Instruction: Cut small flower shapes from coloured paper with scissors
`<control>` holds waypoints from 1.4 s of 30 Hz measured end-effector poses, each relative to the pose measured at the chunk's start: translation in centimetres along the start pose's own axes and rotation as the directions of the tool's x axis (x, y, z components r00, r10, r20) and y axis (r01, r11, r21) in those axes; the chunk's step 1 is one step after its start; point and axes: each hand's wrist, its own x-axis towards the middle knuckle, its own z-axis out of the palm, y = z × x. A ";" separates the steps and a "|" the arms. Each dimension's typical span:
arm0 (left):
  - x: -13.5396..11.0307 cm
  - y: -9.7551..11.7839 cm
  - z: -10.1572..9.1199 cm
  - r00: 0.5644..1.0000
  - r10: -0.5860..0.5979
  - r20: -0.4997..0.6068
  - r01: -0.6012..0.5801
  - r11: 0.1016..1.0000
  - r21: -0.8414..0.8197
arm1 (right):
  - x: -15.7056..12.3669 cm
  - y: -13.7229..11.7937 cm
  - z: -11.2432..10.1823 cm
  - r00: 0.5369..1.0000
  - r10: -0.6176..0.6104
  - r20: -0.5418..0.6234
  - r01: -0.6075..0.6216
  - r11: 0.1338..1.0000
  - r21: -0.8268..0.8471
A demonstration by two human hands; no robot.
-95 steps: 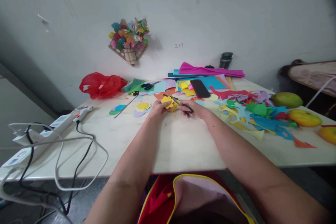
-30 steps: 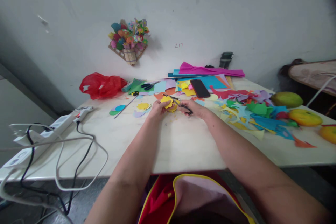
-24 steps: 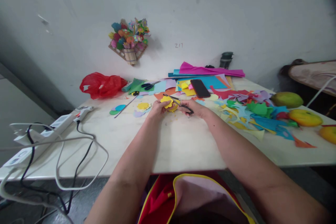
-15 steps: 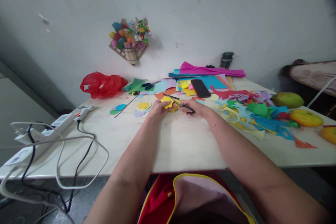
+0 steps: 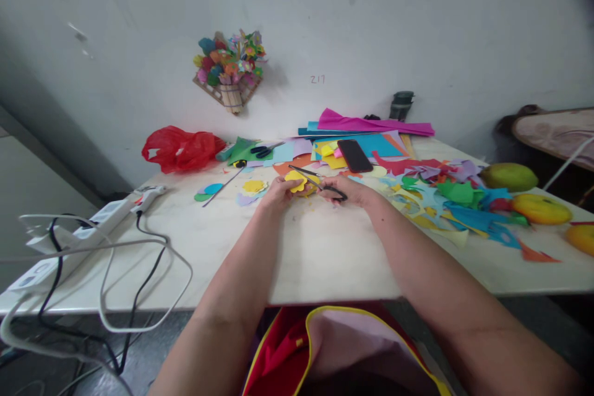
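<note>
Over the middle of the table my left hand (image 5: 279, 192) pinches a yellow paper flower (image 5: 294, 181) with a scalloped edge. My right hand (image 5: 346, 190) grips black-handled scissors (image 5: 335, 193), whose blades are parted and reach left across the yellow paper. Part of the paper lies behind the blades, so I cannot tell exactly where they cut. Left of my left hand, a small stack of yellow flower cutouts (image 5: 254, 187) rests on the table, with pale lilac pieces (image 5: 249, 200) below it. Blue and green paper circles (image 5: 213, 189) lie farther left.
Paper scraps (image 5: 436, 198) spread across the right side, near several mangoes (image 5: 541, 208). A phone (image 5: 355, 156) lies on coloured sheets (image 5: 385, 145) at the back. A red plastic bag (image 5: 180, 150) and second scissors (image 5: 263, 151) are back left. A power strip (image 5: 104, 216) with cables occupies the left edge.
Both hands stay nearly in place. The scissors and the yellow paper have shifted only very slightly; the rest of the table looks the same.
</note>
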 end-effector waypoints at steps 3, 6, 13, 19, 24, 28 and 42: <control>0.0 0.0 0.1 1.000 0.002 -0.006 -0.002 1.000 0.004 | 0.1 0.2 -0.2 1.000 -0.019 0.019 0.019 1.000 0.012; -0.1 0.1 0.1 1.000 0.005 -0.009 -0.005 1.000 0.013 | 0.2 0.5 -0.6 0.999 -0.043 0.015 0.043 0.999 -0.029; 0.0 0.2 0.0 1.000 -0.014 -0.011 0.014 0.999 0.029 | 0.3 1.3 -1.4 0.985 -0.150 -0.083 0.140 0.984 -0.113; 0.4 -0.3 -0.3 0.998 -0.059 0.018 0.057 0.993 0.099 | 1.2 1.6 -0.9 0.945 -0.218 -0.244 0.213 0.976 -0.046; 0.4 -0.4 0.0 0.993 -0.086 0.082 0.070 0.981 0.181 | 1.7 1.7 -0.5 0.919 -0.252 -0.303 0.260 0.965 -0.013; 0.4 -0.3 0.1 0.994 -0.056 0.089 0.039 0.983 0.181 | 1.2 1.6 -0.6 0.942 -0.219 -0.254 0.207 0.975 -0.075; 0.3 0.1 -0.1 1.000 0.001 0.016 -0.004 0.983 0.182 | -0.6 0.2 -0.6 0.995 -0.096 0.002 0.094 0.981 -0.169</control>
